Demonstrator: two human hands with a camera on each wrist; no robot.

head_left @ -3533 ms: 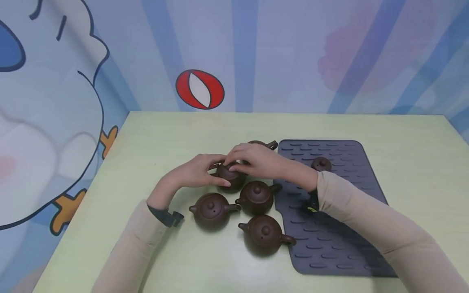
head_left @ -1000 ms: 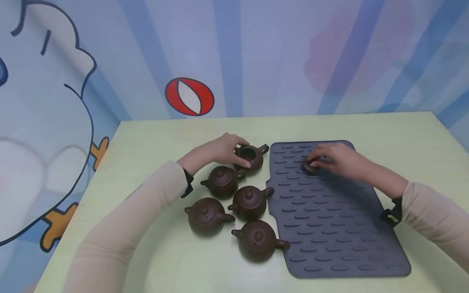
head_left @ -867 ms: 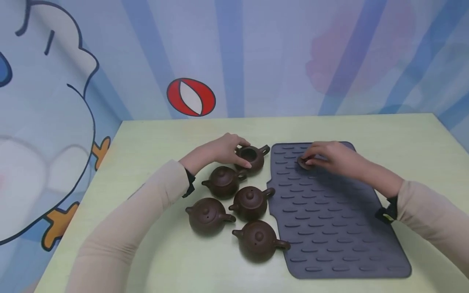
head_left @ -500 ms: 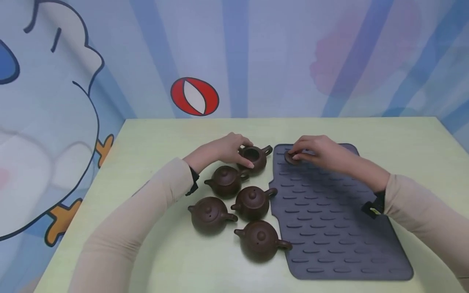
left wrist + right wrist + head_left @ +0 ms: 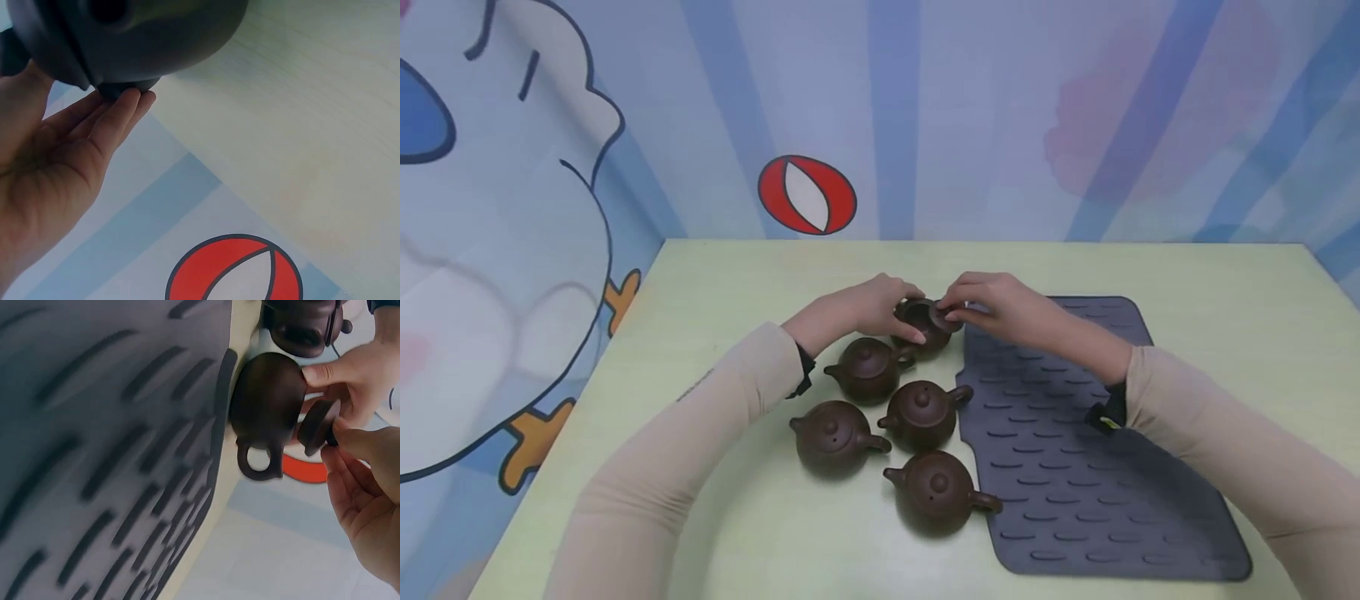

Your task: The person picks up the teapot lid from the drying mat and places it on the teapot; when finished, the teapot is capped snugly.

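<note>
My left hand (image 5: pixel 876 307) grips an open-topped dark brown teapot (image 5: pixel 936 342), thumb on the near side and fingers on the far side. My right hand (image 5: pixel 1011 312) pinches a round lid (image 5: pixel 317 428) by its knob. That lid is tilted beside the teapot's opening, at the handle side; the right wrist view has it just off the rim, with the pot's handle (image 5: pixel 253 472) pointing down. In the left wrist view the left fingers (image 5: pixel 115 119) lie partly behind a large dark teapot body (image 5: pixel 156 37); which pot this is I cannot tell.
Several lidded brown teapots stand close by: one (image 5: pixel 867 371) just in front, one (image 5: pixel 922 417) by the mat, one (image 5: pixel 831 440) at left and one (image 5: pixel 936 493) nearest me. A grey ridged drying mat (image 5: pixel 1075 467) lies at right. A patterned wall (image 5: pixel 970 125) rises behind the table.
Both hands were at another teapot while the lid lay on the mat. My left hand then took the open teapot, and my right hand lifted the lid and carried it left to the rim.
</note>
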